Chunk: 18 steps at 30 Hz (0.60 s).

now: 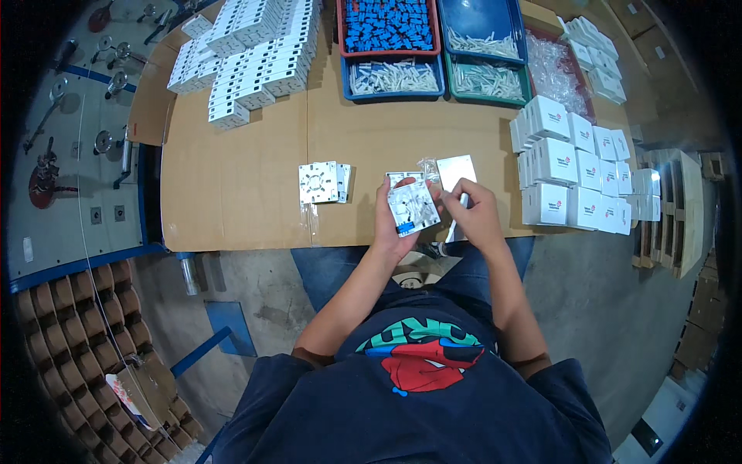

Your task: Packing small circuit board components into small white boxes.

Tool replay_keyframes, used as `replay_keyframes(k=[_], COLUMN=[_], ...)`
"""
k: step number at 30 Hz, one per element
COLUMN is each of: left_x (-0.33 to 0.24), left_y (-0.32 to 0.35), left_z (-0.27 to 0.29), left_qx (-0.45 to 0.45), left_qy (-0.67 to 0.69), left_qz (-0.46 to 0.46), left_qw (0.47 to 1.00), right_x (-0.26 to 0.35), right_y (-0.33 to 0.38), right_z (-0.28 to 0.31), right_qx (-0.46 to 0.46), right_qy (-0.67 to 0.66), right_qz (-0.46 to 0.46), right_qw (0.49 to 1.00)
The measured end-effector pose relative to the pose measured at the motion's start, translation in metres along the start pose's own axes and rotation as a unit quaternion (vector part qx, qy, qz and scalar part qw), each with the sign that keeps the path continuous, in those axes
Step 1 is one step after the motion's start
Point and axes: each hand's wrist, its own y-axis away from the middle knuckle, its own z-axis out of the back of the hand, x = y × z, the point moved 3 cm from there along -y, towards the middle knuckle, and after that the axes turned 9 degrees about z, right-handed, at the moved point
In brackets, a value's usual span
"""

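My left hand (386, 228) is closed round the edge of a square white housing (413, 207), tilted, with a small blue part at its lower corner. My right hand (481, 218) is beside it, thumb and fingers pinched over a slim white piece (464, 199) too small to name. Just beyond the housing lies another white square plate (398, 177), partly hidden. A flat white carton (457, 168) and a crumpled clear plastic bag (429, 168) rest on the table past my right hand. To the left, several white square plates (318, 182) overlap in a small pile.
White square units (267, 69) are stacked at the back left. At the back stand a red bin (340, 35) of blue parts and blue (394, 97) and green (487, 102) bins of white plugs. Stacked white boxes (553, 162) stand at right; the cardboard-covered table (232, 185) ends before my lap.
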Motion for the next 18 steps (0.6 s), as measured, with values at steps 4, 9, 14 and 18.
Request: replay_keyframes(k=[4,9,14,18], left_x=[-0.003,-0.001,-0.014,-0.024], left_y=[-0.004,-0.005,-0.006,0.004], left_z=[0.007,0.009,0.017,0.013], left_qx=[-0.032,-0.026,-0.046,-0.047], left_qy=[-0.060,-0.125,-0.110,-0.057], left_qz=[-0.029,-0.023,-0.048,-0.069], left_qw=[0.997,0.992,0.992,0.995], right_x=[-0.007,-0.018,-0.016,-0.010], right_y=[0.004,0.010,-0.003,-0.013], right_z=[-0.014,-0.028,-0.009,0.008], right_qx=[0.084,0.100,0.067,0.045], right_qy=[0.079,0.151,0.021,0.191], right_qz=[0.033,0.005,-0.006,0.003], right_qw=[0.993,0.983,0.998,0.981])
